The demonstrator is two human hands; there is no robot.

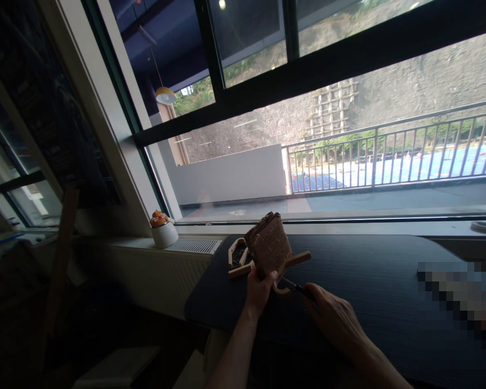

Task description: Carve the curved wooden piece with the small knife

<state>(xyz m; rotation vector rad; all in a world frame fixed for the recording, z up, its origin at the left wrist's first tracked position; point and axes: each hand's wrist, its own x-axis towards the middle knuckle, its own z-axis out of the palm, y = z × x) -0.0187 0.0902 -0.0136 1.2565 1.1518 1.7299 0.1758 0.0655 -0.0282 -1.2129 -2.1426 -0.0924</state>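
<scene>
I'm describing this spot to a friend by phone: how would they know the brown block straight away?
Start at the big window and drop to the dark table below it. Over the table's left part, the left hand holds the brown block. It is broad, squarish and rough-faced, unlike the slim wooden pieces around it.

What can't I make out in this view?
Unclear in the head view:
Dark-handled tool: right hand covers most of its handle; tip too small to identify.
Brown block: far side turned away, lower corner behind the left hand.
Pixelated item: masked, and cut off by the right edge.
</scene>
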